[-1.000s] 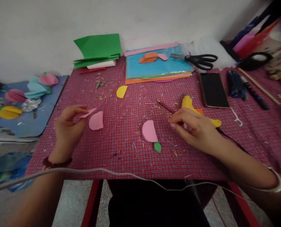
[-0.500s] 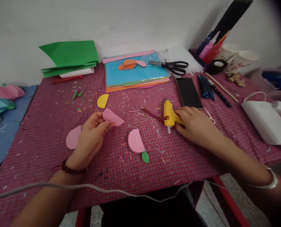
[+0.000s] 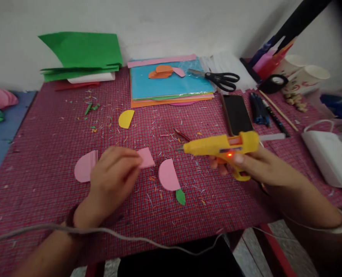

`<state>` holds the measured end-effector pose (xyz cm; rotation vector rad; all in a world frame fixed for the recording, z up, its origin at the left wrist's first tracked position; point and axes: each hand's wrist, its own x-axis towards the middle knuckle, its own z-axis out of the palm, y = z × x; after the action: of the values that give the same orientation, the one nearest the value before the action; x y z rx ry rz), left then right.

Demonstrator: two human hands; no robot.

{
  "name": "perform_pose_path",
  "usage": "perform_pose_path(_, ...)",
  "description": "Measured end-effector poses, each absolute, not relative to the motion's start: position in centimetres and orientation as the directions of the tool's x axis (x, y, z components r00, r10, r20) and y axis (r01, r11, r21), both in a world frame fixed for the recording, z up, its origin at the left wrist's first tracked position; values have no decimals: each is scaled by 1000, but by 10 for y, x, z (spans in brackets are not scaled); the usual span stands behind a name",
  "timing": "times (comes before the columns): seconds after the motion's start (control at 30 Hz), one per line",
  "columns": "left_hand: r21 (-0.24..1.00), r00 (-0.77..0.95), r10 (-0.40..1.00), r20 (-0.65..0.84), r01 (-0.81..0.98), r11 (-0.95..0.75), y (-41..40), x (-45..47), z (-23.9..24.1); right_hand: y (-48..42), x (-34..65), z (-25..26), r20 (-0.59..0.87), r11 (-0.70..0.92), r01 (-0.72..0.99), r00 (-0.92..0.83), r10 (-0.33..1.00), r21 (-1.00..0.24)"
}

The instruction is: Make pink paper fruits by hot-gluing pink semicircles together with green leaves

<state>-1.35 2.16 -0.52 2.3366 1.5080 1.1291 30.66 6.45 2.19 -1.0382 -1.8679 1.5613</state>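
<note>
My left hand (image 3: 113, 181) pinches a folded piece of pink paper (image 3: 146, 158) just above the cloth. In my right hand (image 3: 254, 165) is a yellow glue gun (image 3: 217, 146), its red light lit and its nozzle turned left, towards the pink paper but apart from it. A clear glue stick (image 3: 271, 137) juts from its back end. Between the hands lies a pink half-circle (image 3: 169, 175) with a green paper leaf (image 3: 180, 196) at its lower corner. Further pink half-circles (image 3: 85, 167) lie left of my left hand. Beyond is a yellow half-circle (image 3: 126, 119).
Paper scraps litter the checked tablecloth (image 3: 50, 134). At the back are green sheets (image 3: 87, 50), a blue pack of paper (image 3: 165, 86) and black-handled scissors (image 3: 223, 80). A phone (image 3: 237, 114) and pens (image 3: 259, 109) lie right. A cord (image 3: 125, 235) crosses the front.
My right hand has lifted the glue gun off the table and turned its nozzle leftward. The pink paper in my left hand has turned and shifted slightly right and down. The view has shifted a little.
</note>
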Motion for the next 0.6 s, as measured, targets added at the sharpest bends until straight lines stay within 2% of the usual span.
perform_pose_path(0.07,261,463,712,528,710,-654,10,-8,1,65,302,11,-142,44,266,-635,759,-963)
perform_pose_path(0.13,186,604,654,456,654,-733,-2,0,7,65,300,1,-146,69,284,-668,730,-956)
perform_pose_path(0.23,175,693,621,366,604,-778,-16,11,11,66,298,-5,-93,148,267,-714,694,-952)
perform_pose_path(0.33,195,712,623,324,594,-781,-22,16,7,68,297,-4,-104,192,310,-730,675,-931)
perform_pose_path(0.43,149,720,625,302,612,-776,-18,17,1,70,298,-4,-94,227,324,-736,671,-918)
perform_pose_path(0.6,82,766,627,144,622,-778,-10,18,-2,69,303,-7,-99,232,325,-749,655,-917)
